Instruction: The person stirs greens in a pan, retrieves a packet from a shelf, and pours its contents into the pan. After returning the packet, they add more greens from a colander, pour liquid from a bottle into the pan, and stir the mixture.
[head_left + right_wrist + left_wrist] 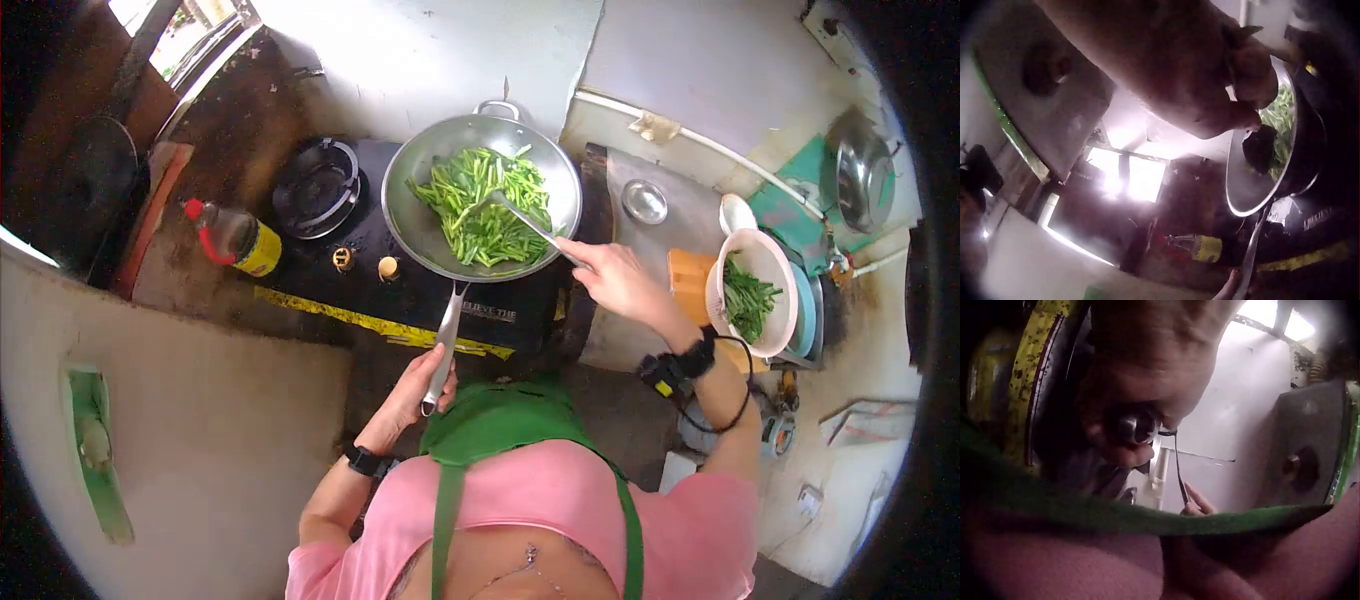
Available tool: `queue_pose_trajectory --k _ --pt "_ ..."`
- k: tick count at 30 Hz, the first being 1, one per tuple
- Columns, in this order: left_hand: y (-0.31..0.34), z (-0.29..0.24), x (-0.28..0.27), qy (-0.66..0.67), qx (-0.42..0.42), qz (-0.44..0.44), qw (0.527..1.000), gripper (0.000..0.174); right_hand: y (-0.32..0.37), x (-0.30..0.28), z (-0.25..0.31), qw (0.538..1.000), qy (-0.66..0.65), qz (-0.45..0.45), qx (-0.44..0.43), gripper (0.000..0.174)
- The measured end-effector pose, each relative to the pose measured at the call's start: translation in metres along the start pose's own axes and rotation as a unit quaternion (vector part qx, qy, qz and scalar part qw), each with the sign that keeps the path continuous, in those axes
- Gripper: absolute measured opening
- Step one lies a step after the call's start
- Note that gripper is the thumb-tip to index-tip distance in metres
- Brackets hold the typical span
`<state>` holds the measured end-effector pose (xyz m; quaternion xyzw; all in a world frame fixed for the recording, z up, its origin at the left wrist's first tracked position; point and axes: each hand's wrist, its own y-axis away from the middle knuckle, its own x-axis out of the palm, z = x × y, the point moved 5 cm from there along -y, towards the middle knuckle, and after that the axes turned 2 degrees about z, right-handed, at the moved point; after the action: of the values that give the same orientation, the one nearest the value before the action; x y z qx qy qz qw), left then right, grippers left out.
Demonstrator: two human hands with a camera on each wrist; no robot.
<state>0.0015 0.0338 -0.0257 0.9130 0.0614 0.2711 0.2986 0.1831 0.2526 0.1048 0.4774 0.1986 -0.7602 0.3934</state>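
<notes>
A steel wok (405, 235) sits on the stove, holding a heap of cut green vegetables (480, 240). My left hand (412, 388) grips its long metal handle (449, 325), fingers wrapped round it; the handle's end pokes out of the left hand (1154, 375) in the left wrist view. With my right hand (625, 282) I hold a metal spatula (530, 222) by its handle, the blade down among the greens. In the right wrist view the right hand (1191, 94) is dark, and the spatula blade (1259, 150) reaches into the wok.
Left of the wok are a second burner (318, 190) and a red-capped bottle (240, 243) with a yellow label. To the right stand a small metal bowl (645, 202), a wooden board (690, 285) and a pale pink basket (787, 322) with more greens. A wall rises behind the stove.
</notes>
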Motion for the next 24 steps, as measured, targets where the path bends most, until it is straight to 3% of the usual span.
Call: queue_pose_trajectory --k 3,7,9,12,14,15,19,21,23,24 --pt "-0.006 0.001 -0.002 0.000 -0.006 0.041 0.999 0.039 0.011 0.029 0.011 0.998 -0.021 0.010 0.062 0.048" --pt "-0.013 -0.002 -0.007 -0.063 0.024 0.050 0.996 0.036 -0.019 0.053 0.008 0.988 -0.097 -0.120 0.011 0.046" --pt "-0.010 -0.006 -0.011 -0.094 0.025 0.031 0.995 0.038 -0.003 0.032 0.011 0.987 -0.079 -0.067 0.124 0.045" --pt "-0.009 -0.009 -0.015 -0.121 0.048 0.044 0.990 0.040 0.041 0.010 0.024 0.984 -0.096 -0.099 0.115 0.046" --pt "-0.009 -0.009 -0.018 -0.121 0.046 0.054 0.990 0.042 0.065 0.023 0.029 0.983 0.001 -0.029 0.179 0.047" --pt "-0.009 -0.009 -0.019 -0.119 0.048 0.059 0.990 0.043 0.063 0.024 0.047 0.982 -0.014 -0.019 0.190 0.048" --pt "-0.011 -0.014 -0.025 -0.119 0.064 0.065 0.989 0.045 0.040 0.046 0.052 0.978 -0.141 -0.045 0.148 0.046" --pt "-0.023 0.001 -0.052 -0.119 0.070 -0.019 0.990 0.046 0.026 0.046 0.054 0.971 -0.179 -0.041 0.155 0.046" --pt "-0.036 0.016 -0.074 -0.112 0.068 -0.044 0.990 0.040 0.011 0.047 0.051 0.972 -0.149 -0.157 0.095 0.046" --pt "-0.041 0.030 -0.086 -0.128 0.048 -0.033 0.990 0.032 0.001 0.058 0.046 0.970 -0.156 -0.151 0.110 0.045"
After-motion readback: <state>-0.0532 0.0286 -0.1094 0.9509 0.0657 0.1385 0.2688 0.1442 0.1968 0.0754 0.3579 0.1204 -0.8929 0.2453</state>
